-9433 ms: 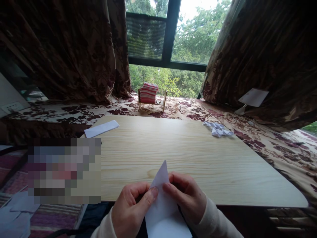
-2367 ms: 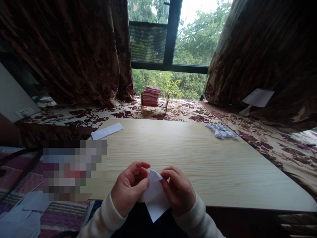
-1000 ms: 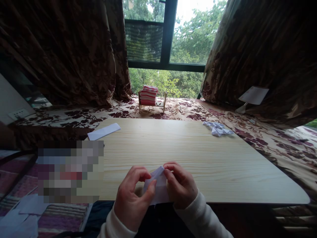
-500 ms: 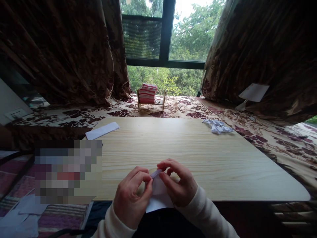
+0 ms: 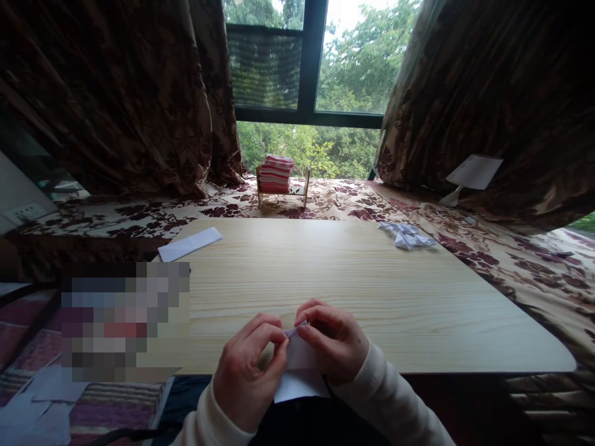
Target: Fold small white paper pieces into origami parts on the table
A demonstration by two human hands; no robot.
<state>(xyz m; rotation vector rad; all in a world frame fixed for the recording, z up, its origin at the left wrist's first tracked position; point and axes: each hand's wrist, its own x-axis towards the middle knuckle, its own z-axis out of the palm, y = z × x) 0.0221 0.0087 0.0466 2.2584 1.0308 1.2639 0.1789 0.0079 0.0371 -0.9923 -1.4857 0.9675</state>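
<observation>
Between my hands, at the near edge of the light wooden table (image 5: 362, 279), is a white sheet of paper (image 5: 301, 371) with a narrow fold along its top edge. My left hand (image 5: 255, 362) pinches the left end of that fold between thumb and forefinger. On the right, my right hand (image 5: 335, 337) is closed on the other end, thumb below and fingers above. The lower part of the sheet hangs toward me, over the table's near edge.
A folded white paper strip (image 5: 190, 244) lies at the table's back left, and several folded white paper pieces (image 5: 406, 236) at the back right. Behind stand a small rack (image 5: 305, 193) with striped cloths (image 5: 276, 173) and a white lamp (image 5: 474, 171). Loose sheets (image 5: 39, 409) lie lower left.
The fingers of my right hand have closed onto the paper's top fold, which now looks narrower and more tilted. My left hand keeps its pinch. The view has shifted slightly.
</observation>
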